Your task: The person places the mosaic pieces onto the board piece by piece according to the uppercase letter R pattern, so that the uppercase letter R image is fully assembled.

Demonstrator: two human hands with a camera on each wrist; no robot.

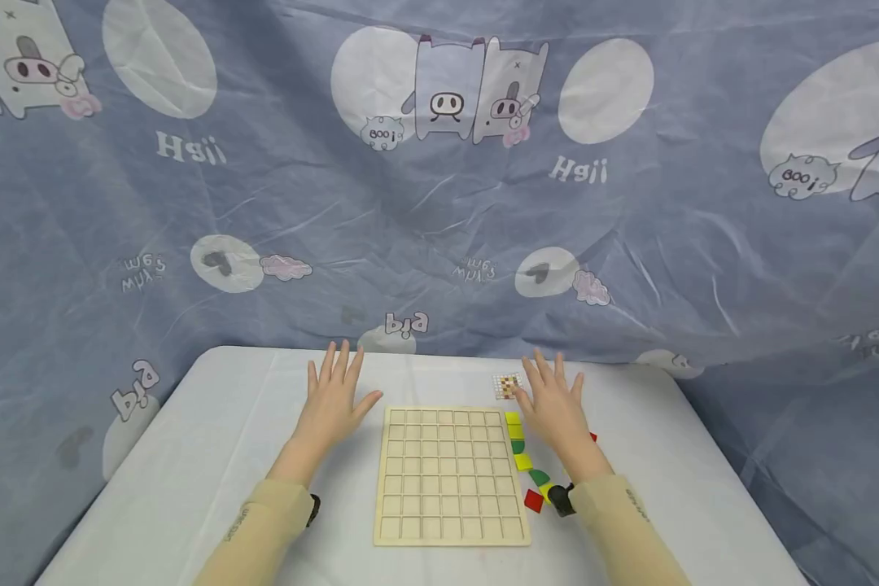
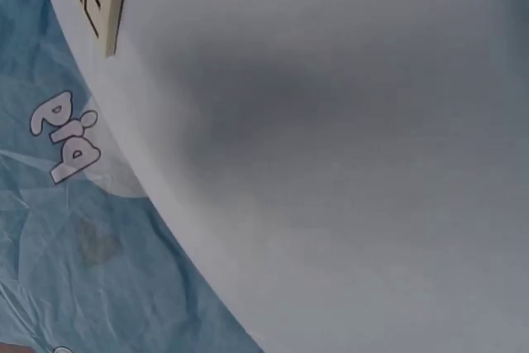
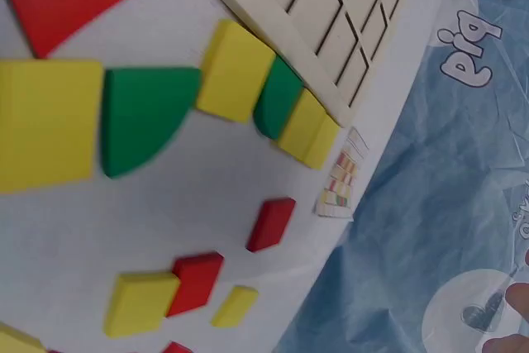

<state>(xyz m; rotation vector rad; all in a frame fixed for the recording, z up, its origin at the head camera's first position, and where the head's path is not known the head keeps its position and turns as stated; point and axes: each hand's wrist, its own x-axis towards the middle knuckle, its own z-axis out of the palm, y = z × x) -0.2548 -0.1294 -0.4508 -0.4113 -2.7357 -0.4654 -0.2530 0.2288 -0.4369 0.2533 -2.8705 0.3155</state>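
My left hand (image 1: 334, 411) is spread with straight fingers at the left of a pale wooden grid board (image 1: 452, 541), holding nothing. On the other side, my right hand (image 1: 554, 411) is also spread and holds nothing, beside a small card with a coloured grid pattern (image 1: 505, 384). Its fingertips (image 3: 508, 345) show at the edge of the right wrist view. Along the board's right side lie yellow squares (image 3: 50, 121), green quarter-round pieces (image 3: 145, 113) and a red square (image 1: 534, 500). The board's cells hold no pieces.
More red pieces (image 3: 271, 224) and yellow pieces (image 3: 142, 303) lie farther right, mostly hidden behind my right arm in the head view. A white tabletop (image 1: 190, 456) carries everything. Behind it hangs a blue-grey printed curtain (image 1: 381, 203).
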